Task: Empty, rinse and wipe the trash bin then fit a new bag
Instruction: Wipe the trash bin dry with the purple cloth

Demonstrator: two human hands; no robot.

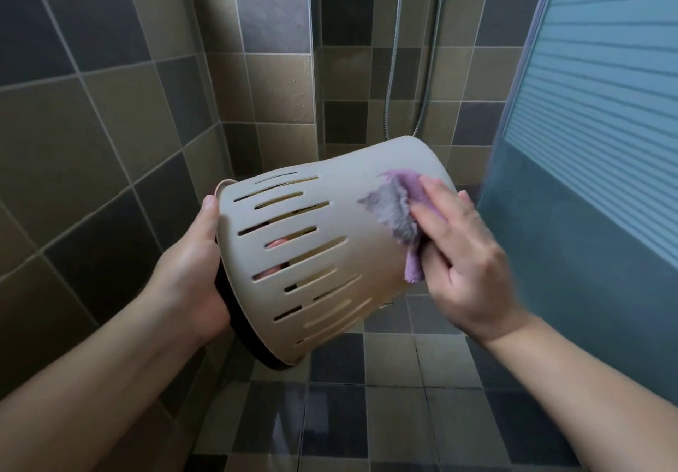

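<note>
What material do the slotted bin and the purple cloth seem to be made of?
The bin looks like molded plastic, beige with a matte finish: its wall is smooth and thin, with clean-cut slots. The cloth looks like soft microfiber or terry fabric, purple on one face and greyish on the other, with a fuzzy nap and frayed edge; the exact fiber cannot be told.

No text, label, brand, number or sign can be read anywhere in the view. The slotted side of the trash bin [330, 244] is plain, and the cloth [400, 211] pressed against it bears no print.
</note>
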